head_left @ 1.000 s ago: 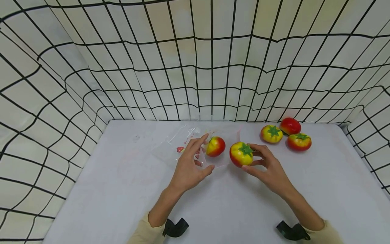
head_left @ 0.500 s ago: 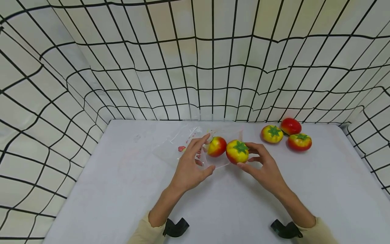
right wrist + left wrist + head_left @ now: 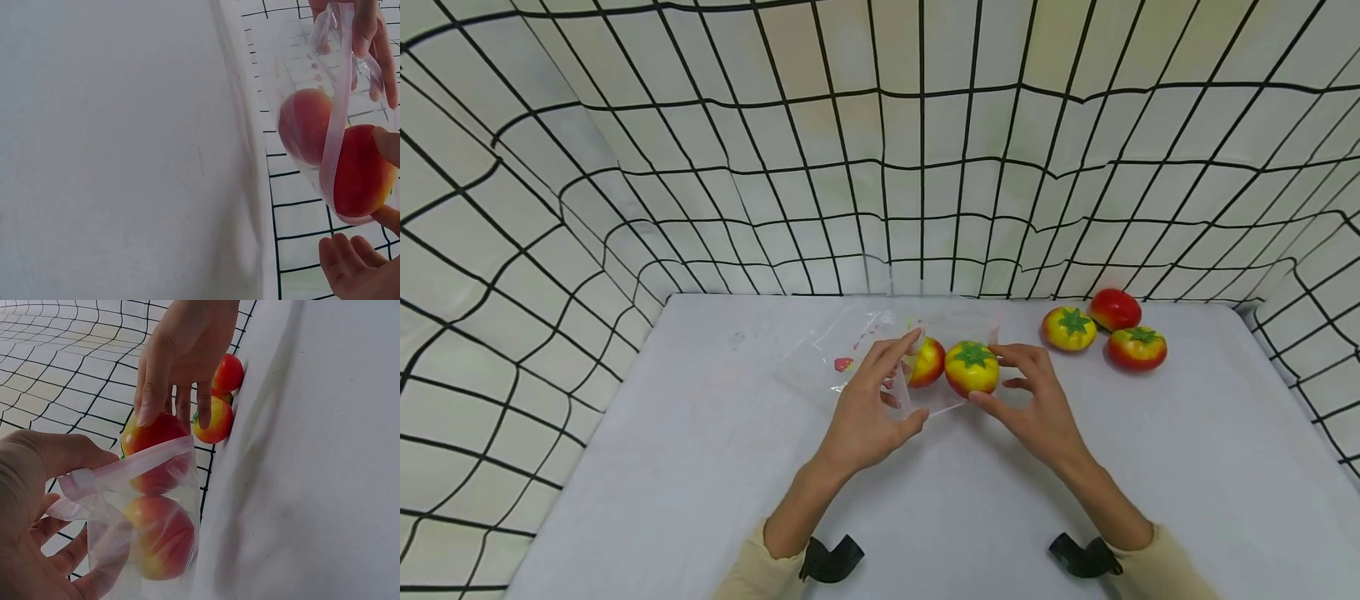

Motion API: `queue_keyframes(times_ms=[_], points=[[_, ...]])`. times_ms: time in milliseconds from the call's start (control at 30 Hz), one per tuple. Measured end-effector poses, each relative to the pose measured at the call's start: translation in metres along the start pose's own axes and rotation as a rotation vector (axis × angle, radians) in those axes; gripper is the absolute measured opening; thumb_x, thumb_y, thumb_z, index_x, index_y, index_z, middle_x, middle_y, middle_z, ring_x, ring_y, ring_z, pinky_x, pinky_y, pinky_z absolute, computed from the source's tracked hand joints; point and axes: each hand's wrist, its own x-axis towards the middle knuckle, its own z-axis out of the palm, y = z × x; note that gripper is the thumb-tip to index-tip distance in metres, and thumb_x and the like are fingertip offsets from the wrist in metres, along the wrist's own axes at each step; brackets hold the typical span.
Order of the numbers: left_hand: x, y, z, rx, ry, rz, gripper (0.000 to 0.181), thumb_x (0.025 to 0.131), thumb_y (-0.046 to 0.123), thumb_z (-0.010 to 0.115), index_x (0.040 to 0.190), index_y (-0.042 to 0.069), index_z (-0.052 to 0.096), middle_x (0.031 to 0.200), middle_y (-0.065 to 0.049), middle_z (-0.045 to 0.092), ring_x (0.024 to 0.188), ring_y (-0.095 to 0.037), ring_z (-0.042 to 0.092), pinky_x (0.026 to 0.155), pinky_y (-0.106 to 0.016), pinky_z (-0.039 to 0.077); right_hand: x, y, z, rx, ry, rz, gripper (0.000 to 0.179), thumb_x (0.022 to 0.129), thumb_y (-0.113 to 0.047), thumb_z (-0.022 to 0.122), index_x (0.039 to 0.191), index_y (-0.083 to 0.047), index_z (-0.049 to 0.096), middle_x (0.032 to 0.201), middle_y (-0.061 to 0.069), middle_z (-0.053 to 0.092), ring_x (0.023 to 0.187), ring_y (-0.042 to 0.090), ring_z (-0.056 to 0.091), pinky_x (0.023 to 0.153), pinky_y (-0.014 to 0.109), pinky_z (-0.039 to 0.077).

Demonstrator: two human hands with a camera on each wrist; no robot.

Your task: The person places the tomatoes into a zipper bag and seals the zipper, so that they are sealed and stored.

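Tomato (image 3: 972,372) (in right fingers (image 3: 1019,353)): green leaves (image 3: 974,354) upward

The head camera looks forward and down across the flat white bench (image 3: 700,475). Both wrist cameras, much nearer, share the clear pink-rimmed plastic bag (image 3: 140,464).

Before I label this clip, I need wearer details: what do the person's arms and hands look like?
The left sleeve and right sleeve are pale beige, ending on the forearm. A black bent piece sits at each sleeve's end. Left hand and right hand are bare, ungloved.
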Motion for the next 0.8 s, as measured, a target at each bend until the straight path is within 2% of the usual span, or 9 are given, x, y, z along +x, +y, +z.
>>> queue_keyframes(times_ms=[167,333,400,500,633,800], points=[[0.000,0.000,0.000,0.016,0.001,0.008,0.097,0.078,0.009,0.089,0.160,0.028,0.042,0.146,0.002,0.054,0.117,-0.017,0.059,0.079,-0.022,0.060,0.001,0.001,0.004,0.041,0.007,-0.056,0.065,0.089,-0.024,0.083,0.148,-0.022,0.056,0.145,0.006,0.055,0.129,0.026,0.060,0.102,0.048,0.058],[0.000,0.001,-0.001,0.011,0.013,0.007,0.096,0.077,0.008,0.089,0.160,0.026,0.042,0.145,0.002,0.054,0.113,-0.018,0.060,0.078,-0.022,0.061,0.002,0.003,0.008,0.052,0.055,-0.120,0.066,0.088,-0.019,0.084,0.147,-0.018,0.055,0.146,0.006,0.058,0.125,0.027,0.064,0.096,0.034,0.060],[0.000,0.001,-0.001,0.006,0.016,0.006,0.096,0.077,0.008,0.089,0.160,0.026,0.042,0.145,0.001,0.054,0.113,-0.018,0.060,0.077,-0.022,0.061,0.002,0.003,0.010,0.052,0.079,-0.123,0.068,0.087,-0.018,0.085,0.146,-0.016,0.053,0.146,0.007,0.059,0.124,0.028,0.065,0.095,0.034,0.061],[0.001,0.000,-0.001,-0.003,0.016,0.007,0.095,0.078,0.008,0.088,0.160,0.026,0.043,0.145,0.001,0.054,0.110,-0.019,0.060,0.078,-0.024,0.062,0.002,0.003,0.013,0.051,0.114,-0.093,0.072,0.086,-0.017,0.086,0.146,-0.015,0.048,0.142,0.010,0.061,0.122,0.029,0.066,0.094,0.033,0.061],[0.001,0.000,-0.001,-0.012,0.010,0.004,0.095,0.079,0.009,0.087,0.160,0.028,0.042,0.145,-0.001,0.054,0.107,-0.019,0.060,0.078,-0.024,0.062,0.003,0.001,0.016,0.056,0.155,-0.017,0.077,0.086,-0.018,0.086,0.148,-0.012,0.041,0.137,0.015,0.062,0.121,0.029,0.065,0.092,0.024,0.058],[0.000,0.000,-0.001,-0.014,-0.001,-0.002,0.095,0.079,0.011,0.087,0.160,0.031,0.041,0.148,-0.005,0.054,0.108,-0.018,0.058,0.079,-0.023,0.061,0.004,-0.002,0.018,0.086,0.183,0.059,0.078,0.087,-0.018,0.085,0.149,-0.007,0.039,0.132,0.016,0.062,0.117,0.028,0.063,0.088,0.014,0.053]])
